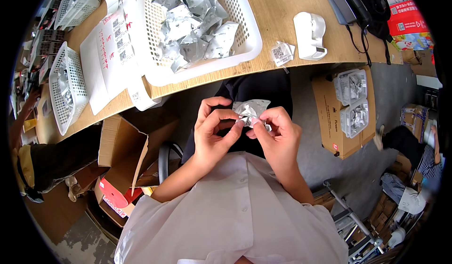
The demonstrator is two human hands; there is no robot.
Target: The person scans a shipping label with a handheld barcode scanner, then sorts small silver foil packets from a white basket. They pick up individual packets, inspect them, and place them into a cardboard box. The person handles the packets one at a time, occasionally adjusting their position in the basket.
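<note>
Above my lap, just off the table's front edge, I pinch a small silver foil packet [253, 108] between both hands. My left hand [212, 128] grips its lower left side with thumb and forefinger, and my right hand [278, 131] grips the lower right side the same way. Crumpled and shiny, the packet stands up above my fingertips; its lower part is partly hidden by my fingers. On the table in front, a large white perforated basket [252, 38] holds a pile of similar silver packets [190, 24].
Label sheets [106, 57] lie left of the basket, beside a smaller white basket [77, 87]. A white tape dispenser [308, 38] and loose labels [282, 53] sit to the right. Below right, a cardboard box [329, 118] carries two small baskets. An opened carton [120, 144] stands lower left. Other people are nearby.
</note>
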